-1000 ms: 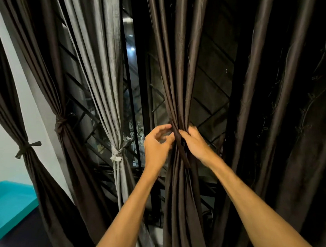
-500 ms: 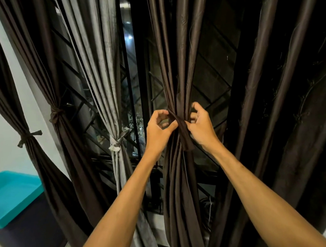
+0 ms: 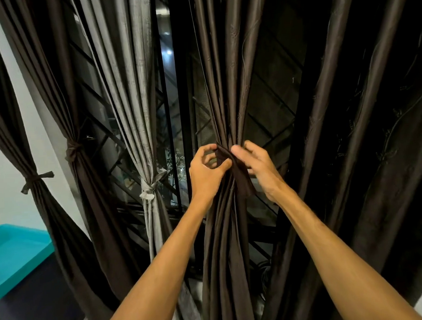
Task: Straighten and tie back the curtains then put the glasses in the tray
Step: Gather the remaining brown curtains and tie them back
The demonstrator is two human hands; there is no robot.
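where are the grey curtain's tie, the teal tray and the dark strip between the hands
grey curtain's tie (image 3: 148,188): head view, on its knot
teal tray (image 3: 12,255): head view, on its bare floor
dark strip (image 3: 242,180): head view, on its hanging end

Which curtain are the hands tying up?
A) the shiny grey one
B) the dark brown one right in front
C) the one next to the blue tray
B: the left hand and right hand both pinch the tie around the dark brown curtain; the grey curtain hangs untouched.
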